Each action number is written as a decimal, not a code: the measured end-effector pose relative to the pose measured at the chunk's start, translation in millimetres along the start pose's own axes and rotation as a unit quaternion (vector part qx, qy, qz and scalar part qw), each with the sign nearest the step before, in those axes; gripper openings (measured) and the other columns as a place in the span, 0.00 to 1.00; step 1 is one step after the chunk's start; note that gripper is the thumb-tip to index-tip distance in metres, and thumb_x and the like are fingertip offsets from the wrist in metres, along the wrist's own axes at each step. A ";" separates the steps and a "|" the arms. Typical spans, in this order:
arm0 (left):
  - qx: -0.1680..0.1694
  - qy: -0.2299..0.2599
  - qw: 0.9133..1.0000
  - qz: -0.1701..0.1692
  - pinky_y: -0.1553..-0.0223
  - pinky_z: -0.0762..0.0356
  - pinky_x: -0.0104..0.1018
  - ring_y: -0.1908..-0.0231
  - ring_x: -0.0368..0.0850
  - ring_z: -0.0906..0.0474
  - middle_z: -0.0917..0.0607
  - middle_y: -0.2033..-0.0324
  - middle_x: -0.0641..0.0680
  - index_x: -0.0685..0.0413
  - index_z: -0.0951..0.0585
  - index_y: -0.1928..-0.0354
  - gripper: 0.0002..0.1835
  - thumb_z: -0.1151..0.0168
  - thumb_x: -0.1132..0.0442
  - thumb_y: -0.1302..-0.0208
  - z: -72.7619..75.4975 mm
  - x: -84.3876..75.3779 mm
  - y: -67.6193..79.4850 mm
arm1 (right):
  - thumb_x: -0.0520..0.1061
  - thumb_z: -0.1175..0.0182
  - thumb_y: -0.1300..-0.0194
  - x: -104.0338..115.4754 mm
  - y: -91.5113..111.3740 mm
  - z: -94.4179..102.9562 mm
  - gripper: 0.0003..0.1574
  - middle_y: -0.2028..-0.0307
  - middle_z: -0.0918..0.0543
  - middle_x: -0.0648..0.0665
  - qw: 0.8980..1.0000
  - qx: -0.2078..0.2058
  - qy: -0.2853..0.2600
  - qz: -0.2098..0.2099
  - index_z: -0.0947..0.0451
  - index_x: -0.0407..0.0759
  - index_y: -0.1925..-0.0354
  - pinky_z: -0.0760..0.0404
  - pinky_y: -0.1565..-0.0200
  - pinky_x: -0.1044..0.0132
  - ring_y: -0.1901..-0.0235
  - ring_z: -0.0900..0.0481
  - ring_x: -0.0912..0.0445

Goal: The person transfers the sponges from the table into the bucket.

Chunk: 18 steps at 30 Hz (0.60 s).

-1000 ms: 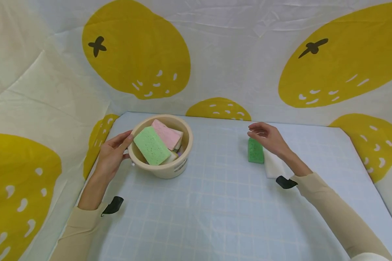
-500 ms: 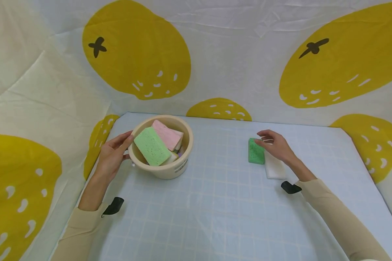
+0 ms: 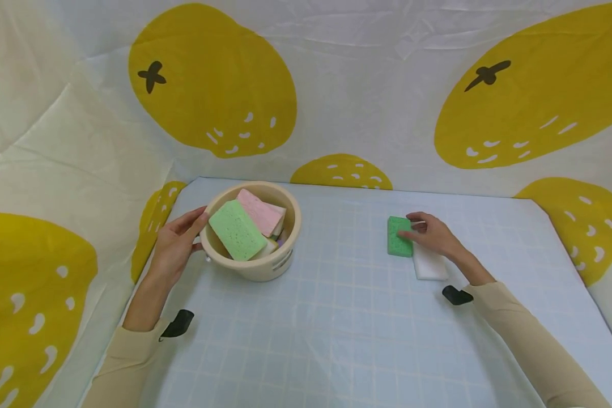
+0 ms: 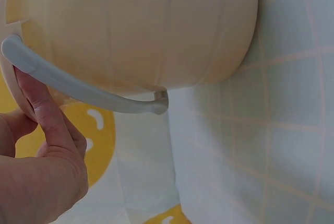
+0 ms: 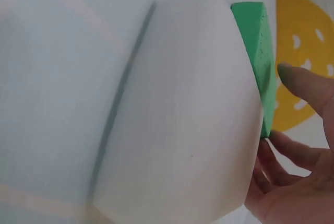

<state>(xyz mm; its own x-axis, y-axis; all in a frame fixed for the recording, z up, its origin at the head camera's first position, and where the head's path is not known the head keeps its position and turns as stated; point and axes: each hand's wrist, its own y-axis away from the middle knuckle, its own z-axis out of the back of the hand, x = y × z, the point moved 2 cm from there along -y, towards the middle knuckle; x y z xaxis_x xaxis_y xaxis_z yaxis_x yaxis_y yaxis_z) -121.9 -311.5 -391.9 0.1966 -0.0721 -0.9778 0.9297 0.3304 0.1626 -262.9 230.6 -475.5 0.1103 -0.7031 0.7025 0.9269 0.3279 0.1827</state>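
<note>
A beige bucket (image 3: 261, 273) stands at the left of the table, filled with sponges. On top lie a light green sponge (image 3: 238, 229) and a pink sponge (image 3: 258, 211). My left hand (image 3: 173, 245) pinches the bucket's rim from the left, fingers below the rim beside the grey handle (image 4: 88, 89). At the right, a darker green sponge (image 3: 397, 228) lies against a white sponge (image 3: 429, 264). My right hand (image 3: 434, 234) is over them, thumb above the green sponge and fingertips at the far end of the pair. In the right wrist view the thumb looks apart from the green sponge.
The table (image 3: 311, 328) has a pale blue checked cover. A white cloth with yellow fruit prints (image 3: 362, 96) hangs as walls behind and at the sides. Black wrist cameras (image 3: 458, 295) sit at both sleeves.
The right hand has moved right and down from above the green sponge's far end, closer to both sponges. The left hand and the bucket keep their place.
</note>
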 end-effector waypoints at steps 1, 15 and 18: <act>0.000 0.000 1.000 0.000 0.63 0.16 0.26 0.54 0.40 0.22 0.20 0.44 0.47 0.56 0.25 0.29 0.35 0.33 0.45 0.32 0.0 0.1 0.0 | 0.60 0.36 0.28 -0.8 -0.3 -0.3 0.47 0.33 0.30 0.27 1.000 0.004 0.005 0.000 0.37 0.32 0.27 0.30 0.34 0.37 0.36 0.29 0.33; -0.003 -0.019 1.000 0.009 0.62 0.16 0.26 0.52 0.40 0.22 0.21 0.40 0.49 0.53 0.26 0.28 0.36 0.34 0.42 0.32 0.0 -0.3 -0.4 | 0.55 0.30 0.32 6.6 -2.4 1.2 0.46 0.37 0.27 0.24 1.000 -0.010 -0.003 0.026 0.37 0.31 0.30 0.29 0.35 0.37 0.37 0.27 0.31; -0.002 -0.022 1.000 0.011 0.62 0.16 0.26 0.52 0.40 0.23 0.22 0.39 0.50 0.52 0.26 0.28 0.36 0.35 0.42 0.32 0.2 0.0 -1.1 | 0.51 0.31 0.30 12.8 -2.8 3.0 0.40 0.37 0.26 0.27 0.999 -0.024 -0.018 0.038 0.35 0.33 0.31 0.26 0.36 0.38 0.39 0.25 0.33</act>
<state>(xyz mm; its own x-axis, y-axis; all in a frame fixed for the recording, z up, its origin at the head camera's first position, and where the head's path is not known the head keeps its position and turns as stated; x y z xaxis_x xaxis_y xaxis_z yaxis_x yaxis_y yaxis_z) -122.8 -312.1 -392.1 0.2312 -0.1056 -0.9672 0.9234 0.3370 0.1839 -265.2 222.5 -465.0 0.1698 -0.6541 0.7371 0.9324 0.3488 0.0948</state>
